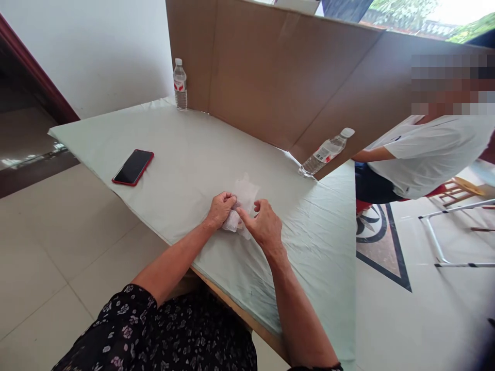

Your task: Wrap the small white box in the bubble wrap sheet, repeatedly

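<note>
A small crumpled white plastic bag (245, 198) lies on the table covered with a pale green cloth (185, 154). My left hand (220, 208) is curled closed, pinching the bag's near left edge. My right hand (264, 225) sits just right of it, thumb and forefinger pressed on the bag's lower corner, the other fingers bent. Part of the bag is hidden under both hands.
A red phone (133, 167) lies face up at the left. One water bottle (180, 84) stands at the far corner, another (325, 152) leans against a tall cardboard screen (278, 77). A person in a white shirt (429, 154) sits at the right near a folding frame (444, 237).
</note>
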Demonstrator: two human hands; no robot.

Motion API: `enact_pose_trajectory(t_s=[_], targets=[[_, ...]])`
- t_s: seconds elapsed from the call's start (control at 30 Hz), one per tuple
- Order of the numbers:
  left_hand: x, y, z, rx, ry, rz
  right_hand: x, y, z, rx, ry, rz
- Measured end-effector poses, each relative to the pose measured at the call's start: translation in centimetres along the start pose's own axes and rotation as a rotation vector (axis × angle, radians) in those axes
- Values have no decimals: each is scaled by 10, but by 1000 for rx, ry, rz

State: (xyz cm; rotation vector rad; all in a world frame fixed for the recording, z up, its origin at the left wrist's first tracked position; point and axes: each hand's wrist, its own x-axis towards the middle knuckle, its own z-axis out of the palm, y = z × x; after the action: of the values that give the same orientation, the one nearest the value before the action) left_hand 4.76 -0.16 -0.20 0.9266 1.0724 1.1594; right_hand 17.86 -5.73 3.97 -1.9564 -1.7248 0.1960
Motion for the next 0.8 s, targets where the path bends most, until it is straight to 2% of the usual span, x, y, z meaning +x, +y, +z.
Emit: enact_pose_trajectory(t_s=[0.13,0.27,0.37,0.43,0.53,0.6,0.67,0.73,0.8], targets=[[1,0,-2,15,11,21,5,6,4,-14,-77,-6],[3,-4,-2,39,-10,24,12,26,6,332,-45,77],[5,-5,-3,60,27,42,16,42,9,509,-65,148],[4,-2,-7,141,116,116,18,49,13,577,-89,179],[-3,5,-15,397,239,329,18,52,18,671,-106,211],[-9,9,-19,580,189,451,17,51,20,709,-101,219],[-14,10,-21,732,76,514,16,50,22,728,-87,218],[-17,10,-20,837,-14,523,15,50,23,728,-66,207],[-16,8,-19,896,-51,497,15,51,25,711,-40,192]])
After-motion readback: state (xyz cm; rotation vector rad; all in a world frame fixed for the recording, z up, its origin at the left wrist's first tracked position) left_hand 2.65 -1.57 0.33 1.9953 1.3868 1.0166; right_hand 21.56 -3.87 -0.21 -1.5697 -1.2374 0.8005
